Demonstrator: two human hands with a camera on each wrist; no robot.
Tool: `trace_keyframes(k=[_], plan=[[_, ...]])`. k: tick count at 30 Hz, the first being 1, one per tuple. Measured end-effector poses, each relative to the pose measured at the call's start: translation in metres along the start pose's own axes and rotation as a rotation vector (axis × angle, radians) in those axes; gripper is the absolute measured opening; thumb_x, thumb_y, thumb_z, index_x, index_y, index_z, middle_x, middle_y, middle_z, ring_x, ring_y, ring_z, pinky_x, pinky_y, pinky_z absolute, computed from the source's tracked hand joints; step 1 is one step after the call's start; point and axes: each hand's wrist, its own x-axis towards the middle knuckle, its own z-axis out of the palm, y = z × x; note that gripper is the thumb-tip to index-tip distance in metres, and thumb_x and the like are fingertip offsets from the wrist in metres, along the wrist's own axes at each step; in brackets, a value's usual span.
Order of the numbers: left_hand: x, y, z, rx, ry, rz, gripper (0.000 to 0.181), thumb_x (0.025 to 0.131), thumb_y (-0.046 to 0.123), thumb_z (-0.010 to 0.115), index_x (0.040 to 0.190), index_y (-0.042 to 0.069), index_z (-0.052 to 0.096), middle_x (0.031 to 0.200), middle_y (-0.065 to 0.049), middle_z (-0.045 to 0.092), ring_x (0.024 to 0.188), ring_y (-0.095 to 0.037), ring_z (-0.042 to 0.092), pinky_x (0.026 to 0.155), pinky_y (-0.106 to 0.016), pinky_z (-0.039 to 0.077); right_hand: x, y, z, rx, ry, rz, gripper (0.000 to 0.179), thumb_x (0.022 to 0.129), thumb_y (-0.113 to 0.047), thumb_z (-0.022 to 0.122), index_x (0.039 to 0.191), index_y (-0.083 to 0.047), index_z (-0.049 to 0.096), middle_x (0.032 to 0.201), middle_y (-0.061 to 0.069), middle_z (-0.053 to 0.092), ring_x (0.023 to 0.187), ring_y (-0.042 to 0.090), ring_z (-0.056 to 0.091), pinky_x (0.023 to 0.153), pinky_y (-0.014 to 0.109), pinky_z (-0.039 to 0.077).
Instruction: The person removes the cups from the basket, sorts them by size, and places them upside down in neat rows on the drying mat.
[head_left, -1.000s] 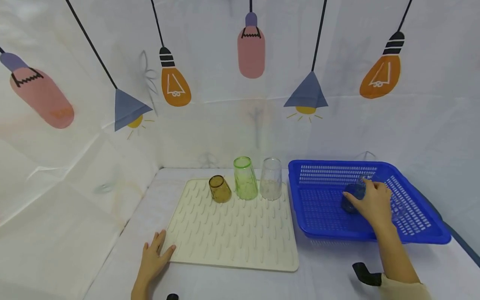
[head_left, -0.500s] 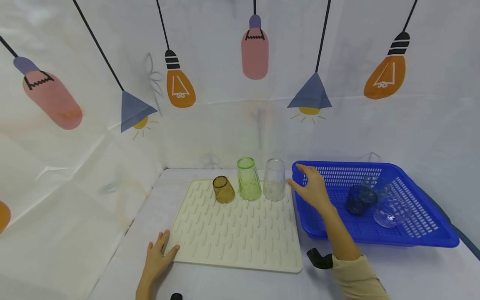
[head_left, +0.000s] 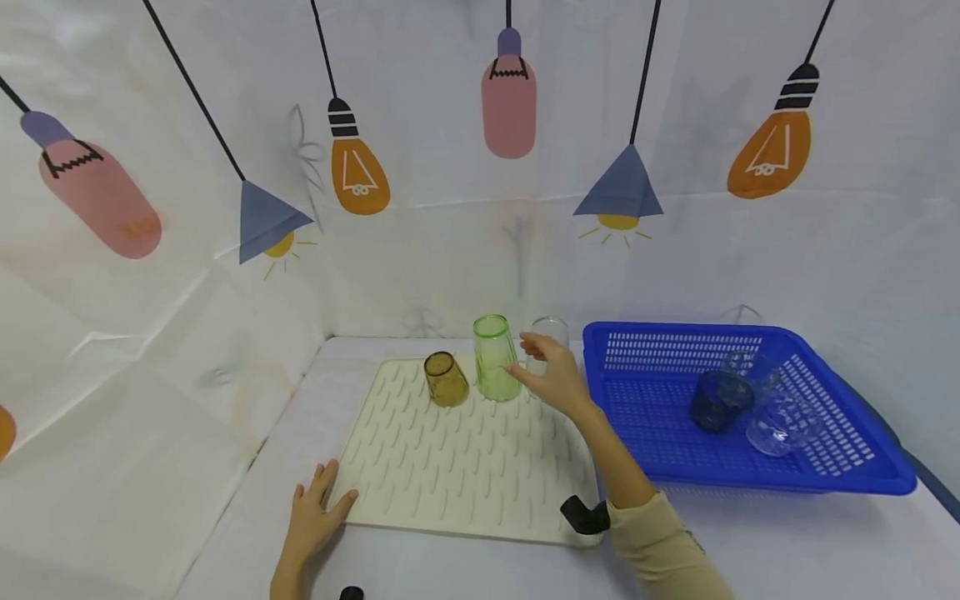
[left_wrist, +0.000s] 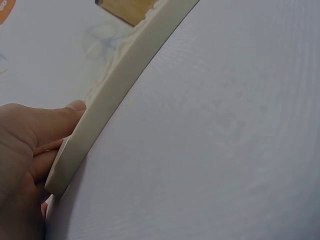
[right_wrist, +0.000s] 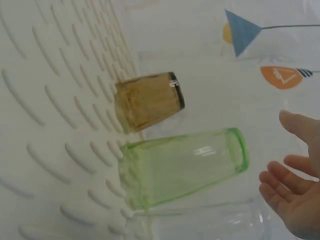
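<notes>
On the cream ridged mat, an amber glass, a green glass and a clear glass stand in a row along the far edge. My right hand hovers in front of the clear glass, partly hiding it, with thumb and fingers apart and nothing between them. The right wrist view shows that hand's fingers beyond the green glass's rim, apart from it. My left hand rests at the mat's near left corner, fingers spread; its thumb touches the mat's edge.
To the right stands a blue plastic basket. A dark blue glass and a clear glass mug lie in it, with more clear glass behind. A white sheet with printed lamps hangs behind the table.
My right hand has let go of the dark glass in the basket and moved left, out over the mat to the clear glass. The left hand stays at the mat's corner.
</notes>
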Motion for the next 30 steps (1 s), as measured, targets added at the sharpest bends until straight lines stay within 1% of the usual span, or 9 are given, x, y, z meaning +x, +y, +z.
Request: trace_keyframes(k=[5,10,13,18,21,23,25,28,30], plan=[[0.0,0.001,-0.001,0.002,-0.014,-0.004,0.065,0.082,0.017,0.066,0.129,-0.02,0.039,0.134,-0.036,0.038,0.127,-0.055,0.029,0.105,-0.068,0.008,0.005,-0.006,0.02,0.069,-0.017,-0.01,0.051,0.079,-0.011,0.075,0.12,0.012,0.055,0.109,0.027,0.062,0.1,0.04,0.059,0.087,0.048,0.051],[-0.001,0.002,-0.002,-0.013,-0.015,-0.007,0.066,0.083,0.017,0.066,0.13,-0.02,0.039,0.134,-0.037,0.037,0.128,-0.055,0.028,0.105,-0.068,0.007,0.007,-0.01,0.043,0.085,-0.046,-0.016,0.051,0.079,-0.012,0.075,0.12,0.012,0.056,0.113,0.027,0.061,0.105,0.039,0.058,0.09,0.046,0.05],[-0.001,0.001,-0.002,-0.018,0.004,0.007,0.065,0.082,0.016,0.067,0.129,-0.019,0.04,0.133,-0.037,0.038,0.127,-0.056,0.029,0.104,-0.069,0.008,0.01,-0.011,0.06,0.089,-0.036,-0.064,0.05,0.078,-0.012,0.076,0.119,0.011,0.056,0.113,0.026,0.061,0.105,0.038,0.059,0.089,0.046,0.051],[-0.001,0.0,-0.001,0.004,0.008,0.015,0.065,0.082,0.016,0.067,0.129,-0.019,0.04,0.132,-0.037,0.039,0.125,-0.056,0.031,0.104,-0.068,0.009,0.014,-0.007,0.09,0.072,0.005,-0.174,0.047,0.077,-0.008,0.076,0.115,0.012,0.057,0.112,0.026,0.062,0.104,0.036,0.06,0.088,0.042,0.052],[-0.002,-0.001,-0.001,0.005,0.006,0.015,0.065,0.082,0.016,0.067,0.128,-0.02,0.04,0.132,-0.037,0.039,0.125,-0.056,0.031,0.103,-0.069,0.009,0.014,-0.006,0.104,0.068,0.012,-0.188,0.049,0.077,-0.008,0.076,0.117,0.012,0.056,0.115,0.026,0.061,0.109,0.036,0.058,0.091,0.043,0.05],[-0.002,-0.001,-0.001,0.009,0.007,0.013,0.064,0.081,0.016,0.067,0.128,-0.02,0.041,0.132,-0.037,0.04,0.125,-0.056,0.031,0.103,-0.069,0.01,0.015,-0.007,0.111,0.061,-0.006,-0.171,0.052,0.078,-0.012,0.075,0.121,0.011,0.055,0.12,0.025,0.058,0.113,0.036,0.056,0.094,0.044,0.048],[-0.001,-0.002,-0.001,0.001,0.007,0.015,0.065,0.081,0.016,0.068,0.128,-0.02,0.041,0.132,-0.037,0.039,0.125,-0.056,0.031,0.103,-0.069,0.009,0.016,-0.007,0.117,0.02,-0.038,-0.143,0.056,0.08,-0.017,0.074,0.126,0.008,0.052,0.126,0.023,0.055,0.118,0.035,0.052,0.097,0.044,0.046],[-0.001,-0.001,0.0,-0.008,0.016,0.029,0.065,0.082,0.016,0.068,0.128,-0.02,0.041,0.132,-0.036,0.04,0.125,-0.056,0.032,0.103,-0.069,0.009,0.018,-0.005,0.123,-0.096,-0.1,-0.109,0.06,0.084,-0.024,0.071,0.132,0.003,0.048,0.135,0.02,0.048,0.125,0.033,0.047,0.099,0.043,0.045],[-0.001,-0.003,0.001,-0.026,0.03,0.048,0.065,0.082,0.018,0.067,0.128,-0.02,0.041,0.132,-0.037,0.04,0.124,-0.057,0.031,0.103,-0.07,0.008,0.02,-0.002,0.126,-0.17,-0.138,-0.101,0.062,0.085,-0.026,0.069,0.135,0.001,0.045,0.139,0.019,0.044,0.127,0.033,0.044,0.1,0.044,0.044]])
